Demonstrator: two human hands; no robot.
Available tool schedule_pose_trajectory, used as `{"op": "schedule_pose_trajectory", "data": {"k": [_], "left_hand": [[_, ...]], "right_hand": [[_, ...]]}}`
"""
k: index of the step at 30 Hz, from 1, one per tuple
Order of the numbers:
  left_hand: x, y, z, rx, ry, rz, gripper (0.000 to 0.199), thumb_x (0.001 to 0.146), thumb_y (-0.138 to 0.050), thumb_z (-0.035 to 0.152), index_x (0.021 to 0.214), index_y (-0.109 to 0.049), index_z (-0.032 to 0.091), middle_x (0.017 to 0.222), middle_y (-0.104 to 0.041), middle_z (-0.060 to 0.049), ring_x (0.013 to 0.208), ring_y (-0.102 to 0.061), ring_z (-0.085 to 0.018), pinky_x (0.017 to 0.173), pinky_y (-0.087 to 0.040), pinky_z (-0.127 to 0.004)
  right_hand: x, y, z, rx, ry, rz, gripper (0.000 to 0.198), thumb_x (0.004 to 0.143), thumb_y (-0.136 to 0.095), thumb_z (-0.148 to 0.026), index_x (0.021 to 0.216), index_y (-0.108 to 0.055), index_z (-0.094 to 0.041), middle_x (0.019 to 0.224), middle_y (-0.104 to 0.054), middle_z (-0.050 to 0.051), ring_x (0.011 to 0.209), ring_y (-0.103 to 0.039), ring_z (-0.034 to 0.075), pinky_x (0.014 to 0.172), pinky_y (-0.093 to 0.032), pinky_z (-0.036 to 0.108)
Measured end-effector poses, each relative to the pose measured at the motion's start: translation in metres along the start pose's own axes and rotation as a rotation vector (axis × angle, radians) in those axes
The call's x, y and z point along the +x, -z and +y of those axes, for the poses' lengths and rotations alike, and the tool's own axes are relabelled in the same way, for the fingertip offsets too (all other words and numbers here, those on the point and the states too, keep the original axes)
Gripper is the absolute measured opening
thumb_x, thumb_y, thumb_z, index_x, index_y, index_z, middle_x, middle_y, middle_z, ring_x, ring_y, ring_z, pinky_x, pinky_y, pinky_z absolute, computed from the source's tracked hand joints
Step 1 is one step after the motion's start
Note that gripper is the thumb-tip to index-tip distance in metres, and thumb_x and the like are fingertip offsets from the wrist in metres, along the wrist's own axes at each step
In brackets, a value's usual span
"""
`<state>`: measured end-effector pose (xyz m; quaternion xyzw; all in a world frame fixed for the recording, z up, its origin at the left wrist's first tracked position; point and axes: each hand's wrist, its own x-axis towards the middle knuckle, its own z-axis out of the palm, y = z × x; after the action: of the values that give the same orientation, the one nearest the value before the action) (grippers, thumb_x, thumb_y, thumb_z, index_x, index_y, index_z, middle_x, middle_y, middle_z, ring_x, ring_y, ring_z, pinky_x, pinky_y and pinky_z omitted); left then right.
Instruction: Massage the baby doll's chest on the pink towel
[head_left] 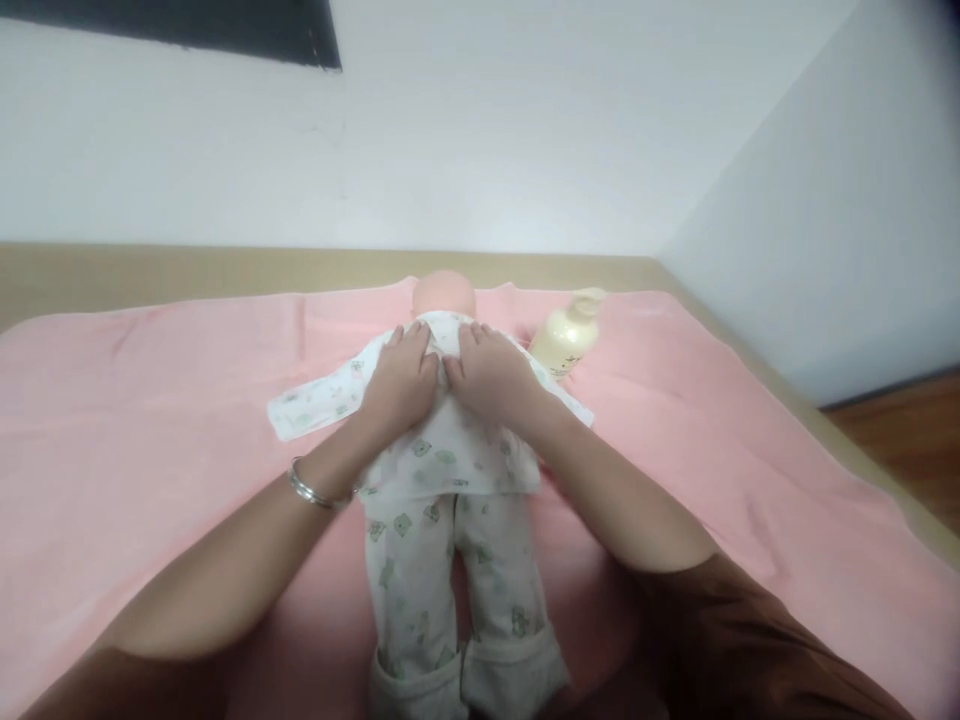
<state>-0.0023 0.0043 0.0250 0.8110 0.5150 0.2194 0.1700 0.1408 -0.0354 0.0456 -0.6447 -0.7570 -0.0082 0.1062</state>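
Observation:
A baby doll (444, 292) lies stretched out in front of me, its bald head at the far end and no face showing. It wears a white patterned top (450, 468) and matching trousers (420, 570) with turned-up cuffs. My left hand (405, 375) rests flat on the upper left of the doll's torso, fingers extended toward the head. On the other side, my right hand (487, 370) lies flat in the same way, the two thumbs close together near the middle. Neither hand grips anything. The doll's left-side sleeve (315, 405) spreads out sideways.
A cream pump bottle (568, 335) lies tilted at the doll's right side, near my right forearm. Under everything is a pink cloth (165, 400) on a tan surface (150, 268). A white wall (487, 130) stands behind, another to the right.

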Motion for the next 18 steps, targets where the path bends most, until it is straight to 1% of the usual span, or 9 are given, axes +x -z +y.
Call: {"op": "schedule_pose_trajectory", "data": {"k": [3, 5, 8, 11, 14, 18], "left_hand": [[0.007, -0.004, -0.007, -0.022, 0.001, 0.069, 0.049, 0.095, -0.026, 0.026, 0.129, -0.058, 0.009, 0.138, -0.061, -0.017, 0.135, -0.051, -0.030, 0.125, -0.031, -0.052], [0.007, -0.006, -0.006, -0.027, 0.013, 0.116, 0.049, 0.095, -0.025, 0.026, 0.126, -0.059, 0.010, 0.136, -0.062, -0.016, 0.133, -0.052, -0.029, 0.125, -0.031, -0.050], [0.004, -0.008, -0.003, -0.033, 0.035, 0.153, 0.050, 0.095, -0.025, 0.026, 0.128, -0.058, 0.010, 0.137, -0.061, -0.016, 0.133, -0.052, -0.028, 0.125, -0.032, -0.049], [0.002, -0.012, -0.004, -0.049, 0.041, 0.169, 0.053, 0.096, -0.025, 0.029, 0.133, -0.057, 0.009, 0.142, -0.059, -0.016, 0.137, -0.049, -0.029, 0.126, -0.030, -0.050], [0.002, -0.017, -0.009, -0.071, 0.046, 0.190, 0.054, 0.096, -0.027, 0.032, 0.137, -0.055, 0.011, 0.148, -0.055, -0.013, 0.142, -0.045, -0.029, 0.127, -0.029, -0.051], [0.003, -0.020, -0.012, -0.085, 0.027, 0.220, 0.051, 0.096, -0.031, 0.032, 0.135, -0.058, 0.013, 0.147, -0.057, -0.012, 0.141, -0.047, -0.028, 0.127, -0.029, -0.051]], "right_hand": [[-0.011, 0.003, -0.011, -0.109, 0.059, 0.013, 0.057, 0.103, -0.032, -0.028, 0.144, -0.043, 0.009, 0.144, -0.052, 0.032, 0.135, -0.050, 0.039, 0.114, -0.039, 0.048], [-0.014, 0.005, -0.014, -0.133, 0.074, 0.016, 0.056, 0.102, -0.031, -0.026, 0.144, -0.042, 0.010, 0.145, -0.051, 0.032, 0.136, -0.049, 0.039, 0.114, -0.039, 0.048], [-0.009, 0.006, -0.011, -0.056, 0.056, 0.013, 0.051, 0.102, -0.033, -0.025, 0.139, -0.050, 0.005, 0.140, -0.057, 0.028, 0.131, -0.053, 0.036, 0.111, -0.043, 0.046], [0.003, 0.003, -0.001, 0.081, -0.021, -0.006, 0.048, 0.102, -0.033, -0.028, 0.136, -0.053, -0.001, 0.139, -0.059, 0.023, 0.130, -0.054, 0.034, 0.108, -0.045, 0.044], [0.014, -0.006, 0.007, 0.144, -0.104, 0.007, 0.051, 0.102, -0.033, -0.033, 0.137, -0.052, 0.000, 0.143, -0.055, 0.025, 0.134, -0.051, 0.036, 0.111, -0.042, 0.048], [0.016, -0.017, 0.011, 0.163, -0.100, 0.084, 0.054, 0.102, -0.033, -0.036, 0.139, -0.049, 0.000, 0.145, -0.054, 0.025, 0.137, -0.047, 0.036, 0.116, -0.037, 0.052]]}}
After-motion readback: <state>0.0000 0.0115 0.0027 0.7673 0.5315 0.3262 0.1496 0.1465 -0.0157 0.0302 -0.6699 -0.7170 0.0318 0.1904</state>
